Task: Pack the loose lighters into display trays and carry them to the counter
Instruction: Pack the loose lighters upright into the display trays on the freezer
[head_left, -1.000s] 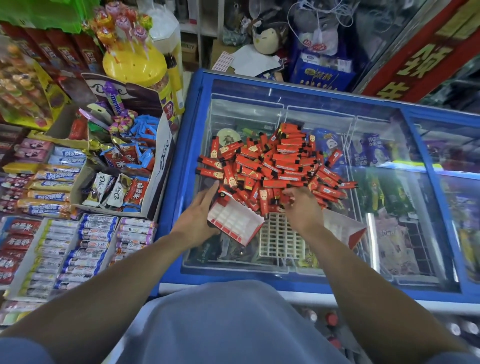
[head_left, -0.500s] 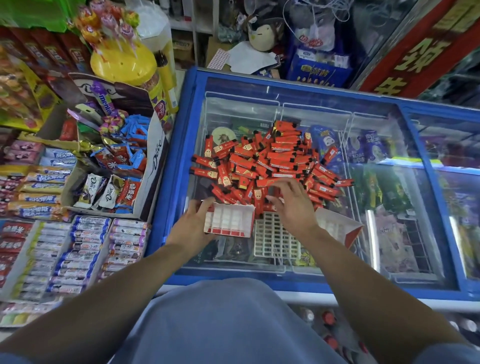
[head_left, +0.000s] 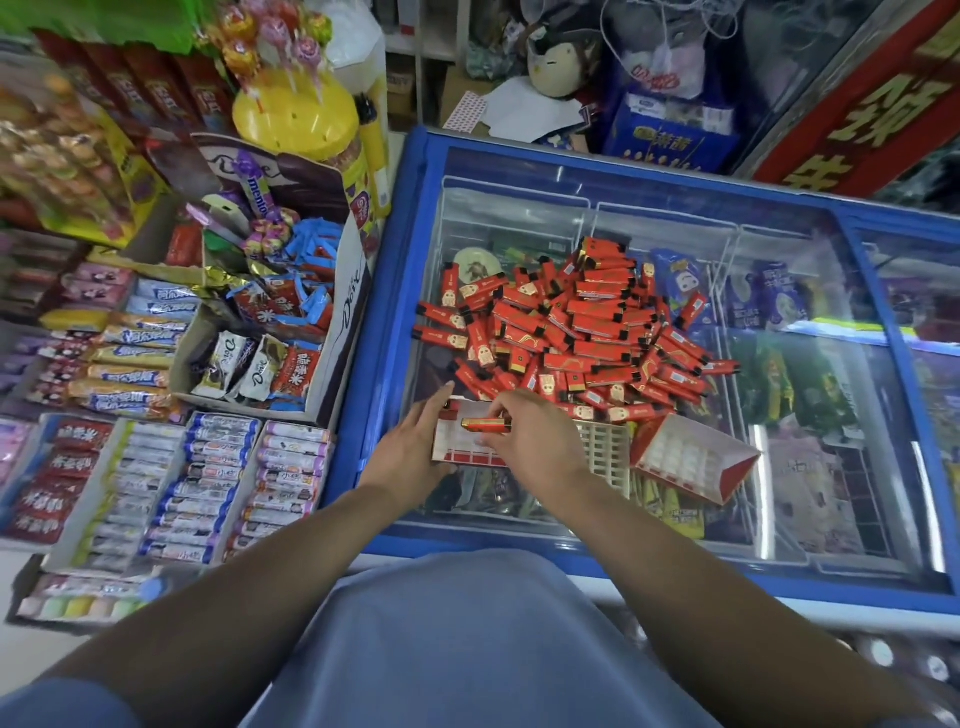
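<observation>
A heap of red lighters (head_left: 576, 332) lies on the glass lid of a blue chest freezer (head_left: 395, 291). My left hand (head_left: 410, 452) holds the left side of a red-and-white display tray (head_left: 457, 447) near the lid's front. My right hand (head_left: 530, 436) pinches one red lighter (head_left: 485, 425) sideways over that tray. A white plastic grid insert (head_left: 605, 454) lies just right of my right hand. Beyond it rests a second red-and-white tray (head_left: 693, 462), tilted.
Left of the freezer are open boxes of chocolate bars (head_left: 260, 364) and rows of candy rolls (head_left: 208, 488). A yellow lollipop stand (head_left: 296, 119) rises behind them. Ice-cream packs show under the glass. Boxes and bags crowd the floor beyond the freezer.
My right hand drew back from the heap with one lighter and now holds it over the tray. My left hand turned the tray level and keeps hold of it.
</observation>
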